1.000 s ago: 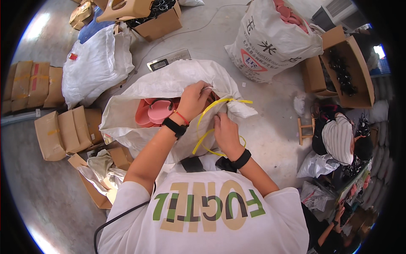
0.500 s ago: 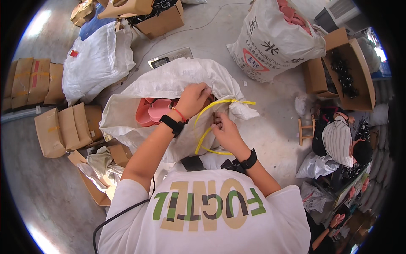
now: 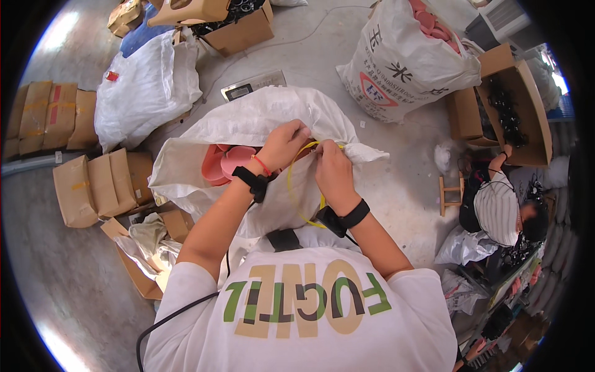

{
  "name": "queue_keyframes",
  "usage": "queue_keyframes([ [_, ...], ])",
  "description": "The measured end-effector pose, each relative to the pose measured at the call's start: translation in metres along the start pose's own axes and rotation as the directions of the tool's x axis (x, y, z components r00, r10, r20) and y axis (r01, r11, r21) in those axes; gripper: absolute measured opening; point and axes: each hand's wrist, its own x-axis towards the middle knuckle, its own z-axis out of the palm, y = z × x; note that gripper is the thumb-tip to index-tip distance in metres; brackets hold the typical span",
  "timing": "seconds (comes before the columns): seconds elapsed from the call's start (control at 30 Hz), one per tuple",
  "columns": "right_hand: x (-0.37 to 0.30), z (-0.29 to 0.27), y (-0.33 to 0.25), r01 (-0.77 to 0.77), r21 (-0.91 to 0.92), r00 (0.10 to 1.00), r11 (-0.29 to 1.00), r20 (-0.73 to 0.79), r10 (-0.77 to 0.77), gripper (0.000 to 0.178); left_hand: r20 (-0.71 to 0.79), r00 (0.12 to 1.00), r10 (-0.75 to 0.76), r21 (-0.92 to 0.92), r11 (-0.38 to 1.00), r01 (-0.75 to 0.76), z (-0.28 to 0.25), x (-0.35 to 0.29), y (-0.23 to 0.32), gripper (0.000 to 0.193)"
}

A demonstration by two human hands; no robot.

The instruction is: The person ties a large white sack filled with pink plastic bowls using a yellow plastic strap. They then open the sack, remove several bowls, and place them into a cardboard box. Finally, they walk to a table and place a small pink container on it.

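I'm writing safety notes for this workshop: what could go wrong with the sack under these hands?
The white sack gapes on its left side, so pink pieces might slip out if it tips.

The yellow strap hangs in a loose loop between the forearms; it could snag on the black wristband near the right hand.

Brown cardboard boxes (image 3: pixel 74 192), digital scale (image 3: pixel 266 80), striped-shirted co-worker (image 3: pixel 498 208)

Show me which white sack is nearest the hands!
The middle white woven sack: the left hand and right hand are at it. The crumpled white sack at upper left and printed white sack at upper right sit farther away.
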Motion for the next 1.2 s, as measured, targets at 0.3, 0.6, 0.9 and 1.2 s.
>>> queue_keyframes([
  [0.3, -0.02, 0.009, 0.002, 0.139, -0.071, 0.99, 0.988, 0.007, -0.139, 0.018, -0.036, 0.973, -0.229, 0.27, 0.935, 0.23, 0.009, 0.048, 0.007, 0.036],
  [0.6, 0.0, -0.035, -0.014, 0.013, 0.353, 0.982, 0.935, -0.18, 0.055, 0.018, -0.684, 0.72, 0.115, -0.086, 0.968, -0.236, -0.099, 0.081, 0.059, 0.025],
  [0.9, 0.063, -0.046, -0.082, 0.181, 0.58, 0.983, 0.794, -0.116, -0.14, 0.031, -0.314, 0.864, 0.392, -0.033, 0.905, -0.423, -0.071, 0.006, 0.167, 0.024],
  [1.2, -0.021, -0.164, -0.106, -0.274, 0.962, 0.897, 0.009, 0.252, 0.363, 0.022, 0.063, 0.851, 0.521, 0.194, 0.83, -0.523, -0.01, -0.028, 0.065, 0.028],
])
